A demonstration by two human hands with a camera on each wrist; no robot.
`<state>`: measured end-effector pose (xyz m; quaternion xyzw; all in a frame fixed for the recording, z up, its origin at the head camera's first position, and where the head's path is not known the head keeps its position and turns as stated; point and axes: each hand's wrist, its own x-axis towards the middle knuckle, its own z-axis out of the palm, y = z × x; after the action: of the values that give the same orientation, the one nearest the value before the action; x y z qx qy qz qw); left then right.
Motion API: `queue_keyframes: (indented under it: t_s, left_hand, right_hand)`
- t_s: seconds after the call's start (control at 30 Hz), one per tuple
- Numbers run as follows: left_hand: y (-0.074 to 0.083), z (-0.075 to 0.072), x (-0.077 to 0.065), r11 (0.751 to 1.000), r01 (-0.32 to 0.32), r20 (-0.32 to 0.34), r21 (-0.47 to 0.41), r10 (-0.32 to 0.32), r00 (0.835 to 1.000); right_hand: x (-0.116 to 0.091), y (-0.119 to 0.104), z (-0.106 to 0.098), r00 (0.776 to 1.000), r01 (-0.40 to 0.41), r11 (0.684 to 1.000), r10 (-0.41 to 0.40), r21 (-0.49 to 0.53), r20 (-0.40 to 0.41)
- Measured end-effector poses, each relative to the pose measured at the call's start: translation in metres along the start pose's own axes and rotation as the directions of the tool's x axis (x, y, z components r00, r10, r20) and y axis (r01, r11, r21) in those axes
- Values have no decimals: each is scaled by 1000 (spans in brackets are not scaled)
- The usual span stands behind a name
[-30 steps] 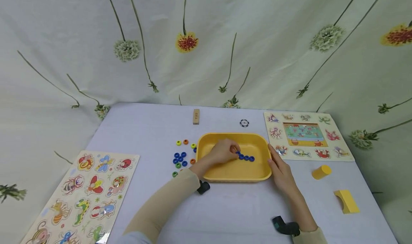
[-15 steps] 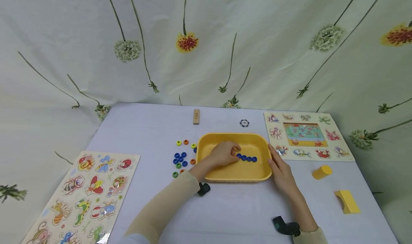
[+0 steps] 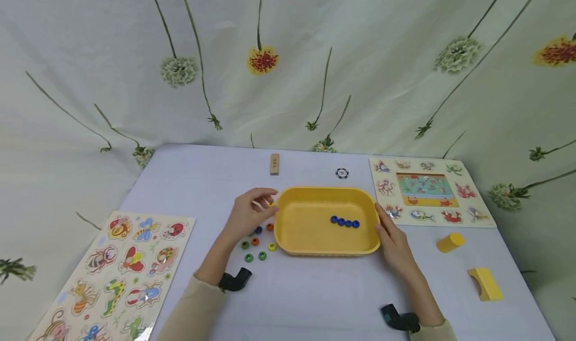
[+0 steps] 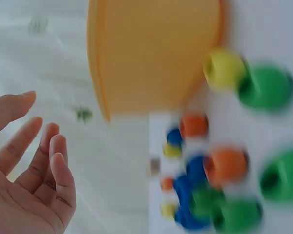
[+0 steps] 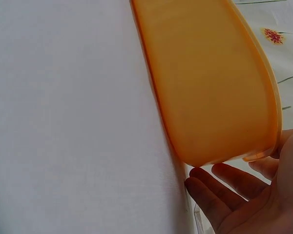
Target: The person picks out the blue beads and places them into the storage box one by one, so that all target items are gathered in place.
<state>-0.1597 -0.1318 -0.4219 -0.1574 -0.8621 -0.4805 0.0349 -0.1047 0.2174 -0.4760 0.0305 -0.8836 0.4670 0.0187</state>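
Observation:
A shallow yellow tray (image 3: 310, 243) sits mid-table with a short row of several blue beads (image 3: 345, 222) inside it. My left hand (image 3: 249, 213) is just off the tray's left end, above loose beads. In the left wrist view its fingers (image 4: 29, 165) are loosely bent and hold nothing. At the tray's right end, my right hand (image 3: 395, 241) holds the rim, with fingertips against the outer end wall in the right wrist view. Green beads (image 3: 262, 255), orange beads (image 3: 255, 241) and yellow beads (image 3: 272, 247) lie left of the tray; my left hand partly hides others.
Behind the tray lie a small wooden block (image 3: 274, 164) and a poker chip (image 3: 342, 173). A sea-animal puzzle board (image 3: 472, 216) is at back right, an insect puzzle board (image 3: 155, 293) at front left. A yellow cylinder (image 3: 450, 242) and a yellow arch block (image 3: 486, 284) stand right.
My left hand has let go of the row of blue beads and moved left out of the tray. The row had shifted slightly right. My right hand stays at the tray's rim.

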Motion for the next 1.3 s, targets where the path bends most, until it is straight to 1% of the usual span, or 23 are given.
queue_keyframes:
  t_s: [0.07,0.13,0.2,0.27,0.37,0.53,0.63,0.7,0.73,0.83,0.97,1.17,1.3]
  left_hand:
    - [-15,-16,-6,999,39,-62,-6,-39,997]
    - [-30,-27,-11,998,68,-113,-18,-69,991]
    - [-44,-35,-16,995,90,-140,-32,-93,986]
    - [-55,-39,-19,993,107,-152,-50,-113,982]
    - [-67,-41,-23,989,135,-143,-55,-142,980]
    - [-83,-38,-27,981,194,-111,-24,-195,974]
    - [-93,-35,-28,977,212,-87,-4,-212,973]
    - [-99,-32,-28,977,214,-88,14,-212,973]
    - [-101,-31,-28,976,216,-92,26,-213,973]
    - [-106,-27,-28,970,218,-97,104,-209,973]
    - [-104,-24,-27,953,231,-84,197,-219,972]
    - [-101,-23,-23,933,240,-53,267,-234,971]
    - [-98,-24,-22,923,261,-37,283,-262,964]
  right_hand:
    - [0,0,0,1000,-1,1000,1,0,-5]
    - [-1,0,-1,1000,-3,1000,3,0,-6]
    - [0,0,0,1000,1,1000,-1,-1,-8]
    - [0,-1,0,1000,1,1000,-1,0,-7]
    - [0,-1,0,1000,0,1000,0,-2,-2]
    - [-1,-2,0,1000,-3,1000,3,-3,-2]
    - [-1,-1,0,1000,-1,1000,1,-1,-5]
    - [-1,-1,0,1000,-3,1000,3,0,-5]
    - [-1,0,0,1000,-2,1000,2,1,-5]
    - [-1,-1,0,1000,-2,1000,2,5,-7]
    - [-1,-1,0,1000,-4,1000,4,11,-4]
    - [0,0,0,1000,-5,1000,5,5,-1]
    - [0,0,0,1000,-1,1000,1,14,2]
